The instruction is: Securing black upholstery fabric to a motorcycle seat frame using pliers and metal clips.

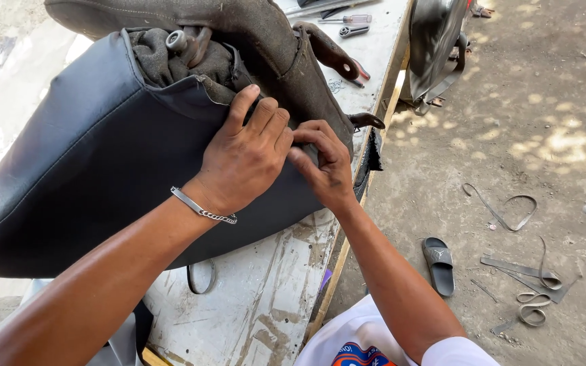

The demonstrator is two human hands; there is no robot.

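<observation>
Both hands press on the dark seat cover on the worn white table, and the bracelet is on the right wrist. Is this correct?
Not quite. The head view shows the bracelet on the left wrist. The rest holds: left hand and right hand press the dark seat cover on the worn white table.

hands (286,159): 2 | seat (89,156): 1 | bracelet (201,207): 1 | slipper (438,264): 1 | screwdriver (344,19): 1 | workbench (266,298): 1

Worn white desk (259,298) under my work, screwdriver (347,19) and wrench (353,30) at its far end, black sandal (438,264) and rubber strips (534,285) on the dirt ground (544,102).
</observation>
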